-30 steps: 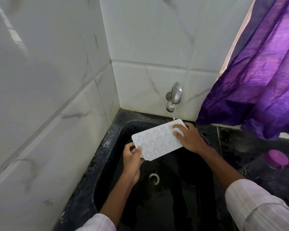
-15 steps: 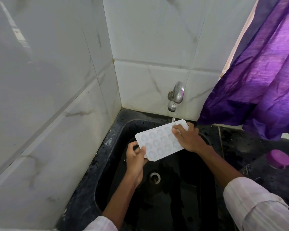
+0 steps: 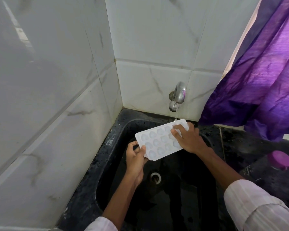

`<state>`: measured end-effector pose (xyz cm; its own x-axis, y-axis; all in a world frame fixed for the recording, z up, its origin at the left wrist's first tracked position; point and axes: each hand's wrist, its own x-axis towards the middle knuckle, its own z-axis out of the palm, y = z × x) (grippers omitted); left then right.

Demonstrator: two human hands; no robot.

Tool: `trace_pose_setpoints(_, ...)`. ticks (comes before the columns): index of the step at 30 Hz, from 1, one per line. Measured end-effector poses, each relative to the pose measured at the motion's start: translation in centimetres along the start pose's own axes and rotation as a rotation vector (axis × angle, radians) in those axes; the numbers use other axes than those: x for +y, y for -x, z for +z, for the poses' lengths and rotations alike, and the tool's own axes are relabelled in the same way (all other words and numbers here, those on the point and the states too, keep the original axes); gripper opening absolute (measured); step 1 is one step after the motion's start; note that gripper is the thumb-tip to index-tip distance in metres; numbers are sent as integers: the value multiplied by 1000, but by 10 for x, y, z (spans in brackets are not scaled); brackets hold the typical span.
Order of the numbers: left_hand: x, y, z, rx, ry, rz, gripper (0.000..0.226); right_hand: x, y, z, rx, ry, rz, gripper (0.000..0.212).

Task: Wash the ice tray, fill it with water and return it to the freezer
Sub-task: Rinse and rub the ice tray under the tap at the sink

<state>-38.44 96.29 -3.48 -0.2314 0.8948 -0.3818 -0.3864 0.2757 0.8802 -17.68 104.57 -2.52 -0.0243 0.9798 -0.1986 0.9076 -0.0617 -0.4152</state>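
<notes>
A white plastic ice tray (image 3: pixel 158 140), a rounded rectangle with rows of shallow oval cups, is held tilted over the basin of a black speckled stone sink (image 3: pixel 117 130). Its far right corner sits just under the spout of a short chrome tap (image 3: pixel 178 95), and a thin stream of water (image 3: pixel 175 118) falls onto that corner.

The left hand (image 3: pixel 135 159) grips the near left corner. The thumb lies on top of the rim and the fingers curl beneath it. The right hand (image 3: pixel 188 139) rests palm down across the far right end, its fingers (image 3: pixel 174 131) lightly bent and pressing on the cups. Its thumb is hidden, so any hold under the edge cannot be told. This hand covers several cups at that end.

Straight below the tray, a round metal drain (image 3: pixel 155 177) shows in the wet, glossy basin floor. Glossy white marble-veined tiles (image 3: pixel 57 97) form the corner behind and to the left. A crinkled purple curtain (image 3: pixel 265 80) hangs at the right, its hem near the dark worktop (image 3: pixel 240 142). On that worktop stands a clear bottle with a purple cap (image 3: pixel 281 160), well apart from the tray. Pale ribbed sleeves (image 3: pixel 257 209) cover both forearms.
</notes>
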Motion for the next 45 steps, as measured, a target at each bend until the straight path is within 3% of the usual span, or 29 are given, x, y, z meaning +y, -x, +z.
trace_pose_setpoints(27,6,1,-4,-2,-5,41,20,2,2,0,-66,-70,-22,50)
trace_pose_setpoints(34,4,2,-2,-1,-5,27,19,2,1,4,-73,30,-25,53)
trace_pose_setpoints(45,6,5,-5,1,14,22,22,1,1,-3,-41,-29,-58,46)
